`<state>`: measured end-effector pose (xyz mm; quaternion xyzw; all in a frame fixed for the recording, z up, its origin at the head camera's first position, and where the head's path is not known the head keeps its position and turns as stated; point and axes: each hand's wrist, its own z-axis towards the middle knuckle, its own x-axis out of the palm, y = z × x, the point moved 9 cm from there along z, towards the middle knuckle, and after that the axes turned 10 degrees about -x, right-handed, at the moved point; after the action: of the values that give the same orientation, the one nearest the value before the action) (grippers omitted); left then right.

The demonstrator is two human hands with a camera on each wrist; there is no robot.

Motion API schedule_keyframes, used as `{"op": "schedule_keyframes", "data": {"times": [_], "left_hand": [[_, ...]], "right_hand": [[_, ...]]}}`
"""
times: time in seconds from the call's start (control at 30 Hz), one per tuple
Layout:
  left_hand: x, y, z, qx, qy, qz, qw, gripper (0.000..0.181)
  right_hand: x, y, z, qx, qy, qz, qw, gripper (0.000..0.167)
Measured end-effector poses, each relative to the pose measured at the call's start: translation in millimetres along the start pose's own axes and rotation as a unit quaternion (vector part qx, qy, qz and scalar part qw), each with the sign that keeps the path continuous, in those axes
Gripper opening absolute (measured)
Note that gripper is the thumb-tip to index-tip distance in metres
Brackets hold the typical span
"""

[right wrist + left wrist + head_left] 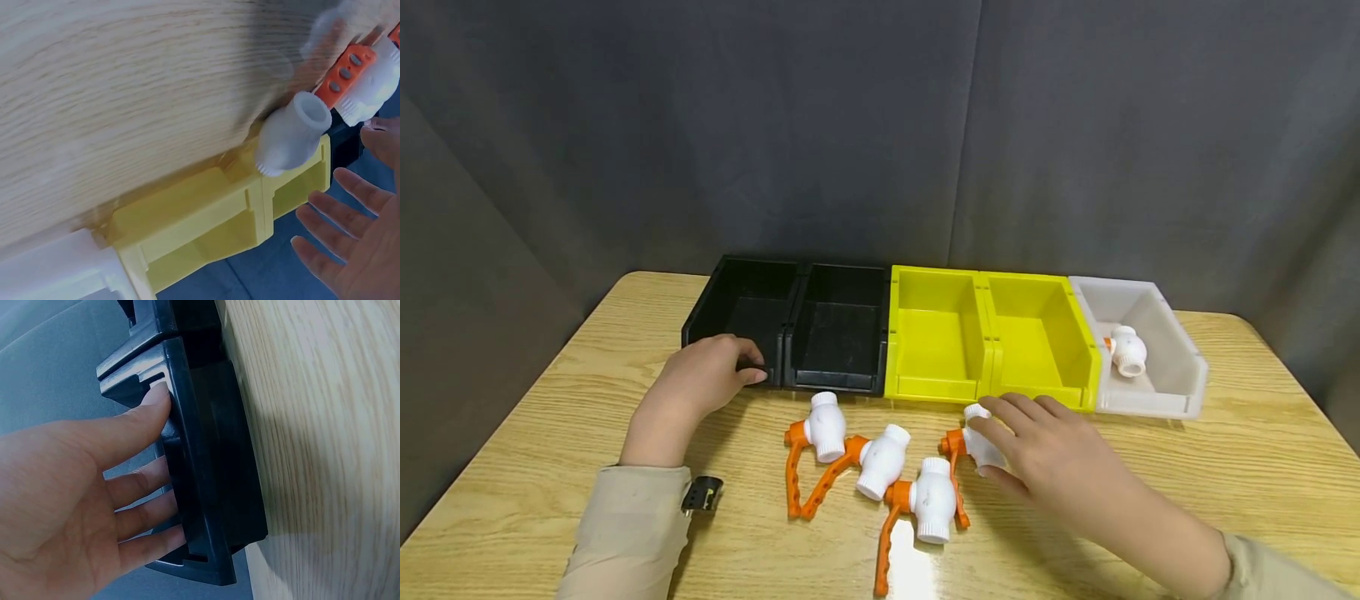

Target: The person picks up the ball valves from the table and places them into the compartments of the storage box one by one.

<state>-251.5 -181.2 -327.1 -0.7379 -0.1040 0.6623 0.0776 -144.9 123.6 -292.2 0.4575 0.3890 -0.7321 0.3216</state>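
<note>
My left hand rests on the front of the leftmost black bin, its thumb on the rim and its fingers reaching over inside, fingertips partly hidden. My right hand hovers with spread fingers at a white ball valve with an orange handle, partly covering it in the head view. In the right wrist view, a gap shows between the fingers and the nearest white valve body. Left of it lie more such ball valves: one in front, one in the middle, one farther left.
A second black bin, two yellow bins and a translucent white bin continue the row. One ball valve lies in the white bin. The wooden table extends to the right; a grey curtain hangs behind.
</note>
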Motion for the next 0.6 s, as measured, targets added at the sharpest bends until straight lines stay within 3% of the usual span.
{"op": "schedule_keyframes", "data": {"times": [0.3,0.6], "left_hand": [[0.1,0.2,-0.6,0.000,-0.002,-0.001,1.0000,0.023],[-1.0,-0.9,-1.7,0.003,-0.005,0.002,1.0000,0.023]], "right_hand": [[16.5,7.3,7.1,-0.029,0.036,0.014,0.9988,0.052],[28.9,5.3,6.9,-0.021,0.055,0.015,0.9981,0.055]]}}
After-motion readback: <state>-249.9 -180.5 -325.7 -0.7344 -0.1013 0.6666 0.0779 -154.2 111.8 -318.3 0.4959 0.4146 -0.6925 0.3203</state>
